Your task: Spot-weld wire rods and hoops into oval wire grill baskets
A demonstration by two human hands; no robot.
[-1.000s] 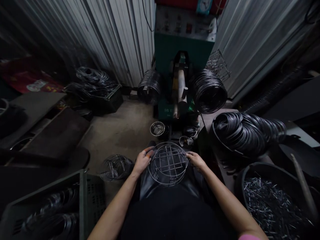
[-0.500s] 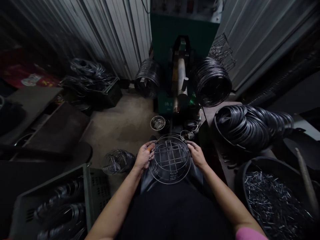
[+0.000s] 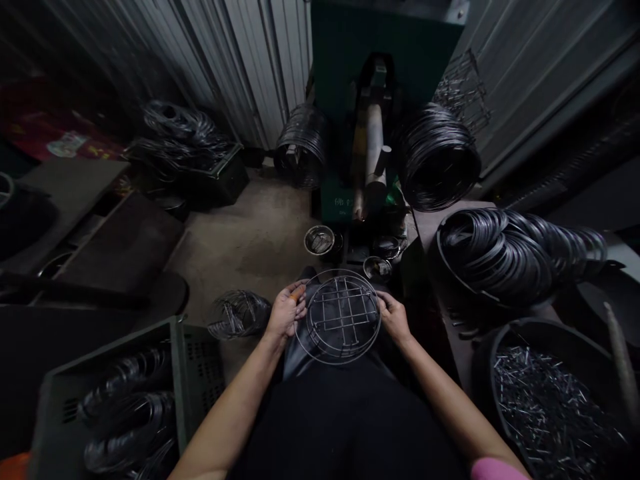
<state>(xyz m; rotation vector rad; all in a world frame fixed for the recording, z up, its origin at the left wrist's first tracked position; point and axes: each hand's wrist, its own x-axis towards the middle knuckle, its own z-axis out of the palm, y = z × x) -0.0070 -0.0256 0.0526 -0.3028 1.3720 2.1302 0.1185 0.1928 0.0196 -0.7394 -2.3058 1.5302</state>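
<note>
Wire rack (image 3: pixel 343 310) | L fingers (image 3: pixel 299 293): pinching edge | R fingers (image 3: pixel 384 299): ditto, opp. edge

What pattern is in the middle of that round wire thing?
The wire rack has a crisscross grid, shown in the head view.

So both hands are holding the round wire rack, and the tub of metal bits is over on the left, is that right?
Not quite: the head view shows the tub of metal bits on the right. The left hand and right hand do hold the rack.
</note>
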